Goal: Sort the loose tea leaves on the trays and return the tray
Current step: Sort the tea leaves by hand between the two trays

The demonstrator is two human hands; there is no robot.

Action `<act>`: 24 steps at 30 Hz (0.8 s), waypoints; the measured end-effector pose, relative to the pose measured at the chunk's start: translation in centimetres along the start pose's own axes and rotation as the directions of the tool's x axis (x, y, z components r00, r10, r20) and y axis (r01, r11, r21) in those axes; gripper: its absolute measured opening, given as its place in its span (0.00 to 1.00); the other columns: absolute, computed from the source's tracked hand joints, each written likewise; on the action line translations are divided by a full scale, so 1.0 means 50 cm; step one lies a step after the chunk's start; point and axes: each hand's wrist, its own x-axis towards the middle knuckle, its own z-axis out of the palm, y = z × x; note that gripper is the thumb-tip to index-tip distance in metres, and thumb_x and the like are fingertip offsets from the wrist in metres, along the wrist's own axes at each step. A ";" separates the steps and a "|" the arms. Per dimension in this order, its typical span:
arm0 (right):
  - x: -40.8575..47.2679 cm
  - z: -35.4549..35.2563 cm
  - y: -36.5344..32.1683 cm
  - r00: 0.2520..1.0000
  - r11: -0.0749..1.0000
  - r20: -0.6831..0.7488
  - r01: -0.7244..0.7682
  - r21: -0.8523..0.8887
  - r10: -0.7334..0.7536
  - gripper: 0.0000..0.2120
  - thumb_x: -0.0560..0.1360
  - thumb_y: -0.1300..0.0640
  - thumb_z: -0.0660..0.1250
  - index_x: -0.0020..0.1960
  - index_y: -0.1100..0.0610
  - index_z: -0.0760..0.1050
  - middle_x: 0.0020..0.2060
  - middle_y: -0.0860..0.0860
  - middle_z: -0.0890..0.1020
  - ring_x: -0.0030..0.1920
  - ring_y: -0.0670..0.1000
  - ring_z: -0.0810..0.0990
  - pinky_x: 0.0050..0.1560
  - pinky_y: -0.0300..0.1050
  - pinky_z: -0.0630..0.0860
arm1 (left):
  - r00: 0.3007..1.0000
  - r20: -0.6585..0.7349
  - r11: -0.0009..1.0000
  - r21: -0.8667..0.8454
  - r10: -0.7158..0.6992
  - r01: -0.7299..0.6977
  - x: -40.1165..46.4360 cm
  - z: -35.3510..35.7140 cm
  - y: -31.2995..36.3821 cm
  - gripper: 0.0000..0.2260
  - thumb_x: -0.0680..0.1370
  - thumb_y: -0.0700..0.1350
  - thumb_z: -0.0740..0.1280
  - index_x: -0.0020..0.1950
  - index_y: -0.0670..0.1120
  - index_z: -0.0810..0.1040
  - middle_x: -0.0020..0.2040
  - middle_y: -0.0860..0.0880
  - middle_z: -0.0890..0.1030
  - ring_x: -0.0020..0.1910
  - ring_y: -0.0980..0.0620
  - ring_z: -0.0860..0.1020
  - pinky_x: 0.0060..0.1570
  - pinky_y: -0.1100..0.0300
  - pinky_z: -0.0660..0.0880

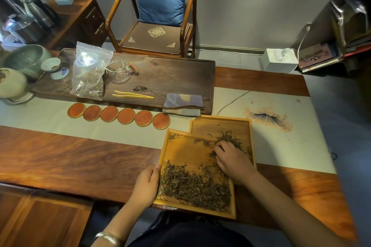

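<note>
Holding the square yellow wooden tray (180, 154) steady with our gripping left hand (147, 183), we pick dry tea leaves (195, 185) with our right hand's (230, 161) curled fingers (217, 149).

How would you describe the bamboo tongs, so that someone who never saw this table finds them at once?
Start at the long dark wooden tea tray at the far side of the table. On its near edge, between the plastic bag of tea and the folded cloth, lie the tongs. They are the only pale yellow, thin, two-armed piece there.
</note>
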 end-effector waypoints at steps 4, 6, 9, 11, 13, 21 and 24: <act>0.005 -0.004 0.019 0.998 0.998 -0.007 -0.056 0.022 0.056 0.12 0.78 0.58 0.60 0.60 0.57 0.73 0.57 0.52 0.74 0.56 0.51 0.73 0.49 0.43 0.77 | 1.000 0.021 1.000 0.014 0.012 -0.013 0.002 0.004 0.005 0.21 0.83 0.48 0.54 0.39 0.36 0.74 0.37 0.37 0.78 0.38 0.40 0.76 0.44 0.46 0.73; 0.011 -0.006 0.027 0.997 0.997 -0.011 -0.070 0.033 0.070 0.12 0.78 0.59 0.61 0.61 0.56 0.73 0.56 0.52 0.74 0.57 0.50 0.72 0.51 0.43 0.77 | 1.000 0.021 1.000 0.010 0.015 -0.015 0.003 0.003 0.008 0.21 0.83 0.48 0.54 0.41 0.34 0.75 0.38 0.35 0.79 0.40 0.39 0.77 0.45 0.46 0.73; 0.014 -0.007 0.035 0.993 0.992 -0.020 -0.111 0.068 0.112 0.12 0.79 0.58 0.60 0.61 0.56 0.73 0.56 0.52 0.74 0.56 0.50 0.72 0.50 0.44 0.77 | 1.000 0.002 1.000 0.002 0.019 -0.019 0.004 -0.003 0.011 0.21 0.83 0.47 0.54 0.41 0.32 0.75 0.39 0.33 0.79 0.41 0.37 0.77 0.45 0.45 0.73; 0.013 -0.003 0.041 0.985 0.978 -0.034 -0.161 0.131 0.167 0.12 0.79 0.58 0.60 0.62 0.56 0.73 0.56 0.51 0.74 0.56 0.50 0.72 0.52 0.44 0.76 | 1.000 0.001 1.000 0.009 0.024 -0.024 0.005 -0.005 0.011 0.22 0.83 0.47 0.54 0.41 0.32 0.74 0.38 0.32 0.77 0.40 0.35 0.76 0.44 0.44 0.72; 0.010 0.001 0.047 0.971 0.953 -0.036 -0.224 0.204 0.236 0.13 0.79 0.58 0.59 0.63 0.56 0.73 0.56 0.51 0.74 0.56 0.49 0.73 0.54 0.42 0.74 | 1.000 0.003 1.000 0.014 0.026 -0.026 0.003 -0.007 0.011 0.22 0.83 0.48 0.53 0.39 0.33 0.72 0.36 0.32 0.76 0.38 0.35 0.74 0.44 0.43 0.72; -0.017 -0.006 0.055 0.945 0.928 -0.119 -0.267 0.261 0.306 0.13 0.80 0.53 0.59 0.62 0.54 0.73 0.54 0.50 0.76 0.53 0.48 0.74 0.47 0.37 0.71 | 1.000 0.012 1.000 -0.017 0.012 -0.012 0.002 -0.004 0.000 0.21 0.83 0.47 0.53 0.43 0.34 0.77 0.41 0.34 0.81 0.42 0.38 0.79 0.48 0.45 0.74; -0.034 -0.011 0.033 0.965 0.958 -0.157 -0.169 0.232 0.209 0.14 0.78 0.50 0.61 0.60 0.55 0.74 0.53 0.49 0.75 0.52 0.46 0.74 0.46 0.36 0.73 | 1.000 0.003 1.000 -0.028 0.002 -0.002 0.004 -0.003 -0.003 0.21 0.83 0.47 0.53 0.44 0.33 0.77 0.41 0.33 0.80 0.43 0.36 0.78 0.48 0.44 0.74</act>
